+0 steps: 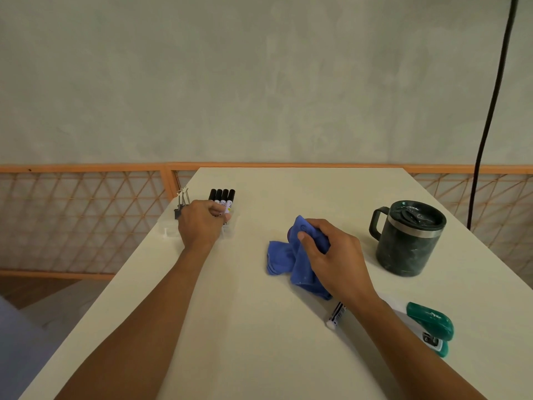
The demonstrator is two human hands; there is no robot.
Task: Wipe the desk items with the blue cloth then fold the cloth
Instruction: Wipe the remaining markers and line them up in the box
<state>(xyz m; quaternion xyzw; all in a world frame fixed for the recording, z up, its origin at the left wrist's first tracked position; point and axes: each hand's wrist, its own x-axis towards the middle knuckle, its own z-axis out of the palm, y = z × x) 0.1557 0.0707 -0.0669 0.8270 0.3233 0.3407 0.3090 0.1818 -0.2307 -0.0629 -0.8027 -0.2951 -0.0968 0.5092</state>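
My right hand (334, 255) grips the bunched blue cloth (284, 255) on the white desk (259, 327); part of the cloth spreads out to the left of the hand. My left hand (202, 223) sits at the desk's far left, fingers curled round the markers (223, 197) that stand in a clear holder (227, 229). Several black marker caps stick up behind the fingers. A dark green lidded mug (406, 238) stands to the right of the cloth. A white marker (336, 313) lies under my right wrist, partly hidden.
Binder clips (181, 202) stand at the desk's far left edge beside the holder. A teal stapler (432, 327) lies near the right edge. A black cable (490, 111) hangs at the right. An orange lattice railing (86, 220) runs behind the desk.
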